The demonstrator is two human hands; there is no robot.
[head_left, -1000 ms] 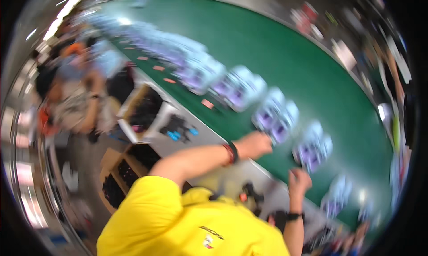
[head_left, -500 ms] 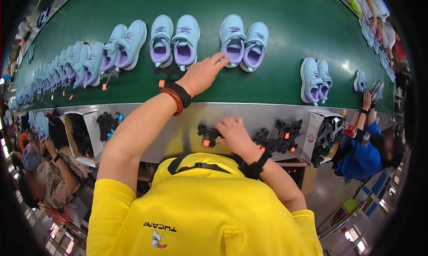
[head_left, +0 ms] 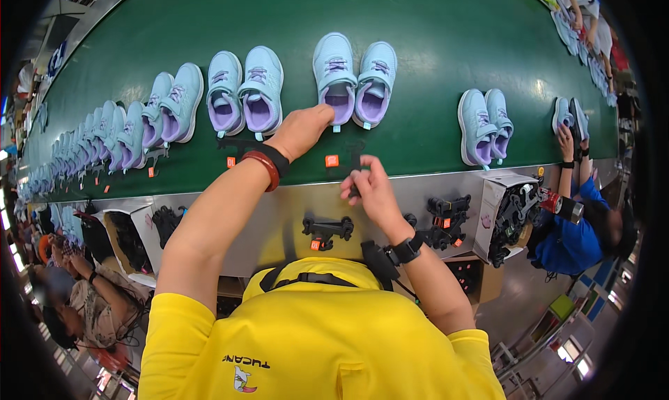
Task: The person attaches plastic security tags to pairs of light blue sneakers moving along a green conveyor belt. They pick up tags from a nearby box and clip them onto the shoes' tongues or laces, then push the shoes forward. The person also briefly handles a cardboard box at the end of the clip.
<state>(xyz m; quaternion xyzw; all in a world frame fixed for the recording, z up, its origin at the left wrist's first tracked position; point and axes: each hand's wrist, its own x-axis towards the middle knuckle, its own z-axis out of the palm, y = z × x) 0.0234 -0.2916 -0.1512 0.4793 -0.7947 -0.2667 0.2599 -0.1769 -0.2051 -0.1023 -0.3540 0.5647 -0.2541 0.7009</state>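
Note:
My left hand (head_left: 304, 131) is closed, its fingertips pinching the heel collar of a light blue shoe (head_left: 334, 69) with a lilac lining. Its mate (head_left: 376, 79) stands close against it on the right. Nearer to me, my right hand (head_left: 374, 192) has its fingers curled on a black plastic shoe hanger (head_left: 356, 157), slightly blurred, with an orange tag (head_left: 332, 161) beside it. Another black hanger (head_left: 326, 228) with an orange tag lies on the metal ledge. Left of my hands stands another shoe pair (head_left: 260, 86), a black hanger at its heels partly hidden behind my wrist.
A long row of matching shoes (head_left: 129, 139) runs left along the green surface (head_left: 432, 37). Another pair (head_left: 475, 125) stands to the right. Black hangers (head_left: 446, 219) and an open box (head_left: 491, 194) of hangers sit on the ledge (head_left: 272, 208). Co-workers are at both sides.
The nearby shoes have shifted left and toward me. My left hand has moved left and closed at the heel. My right hand has moved away from the ledge with a hanger.

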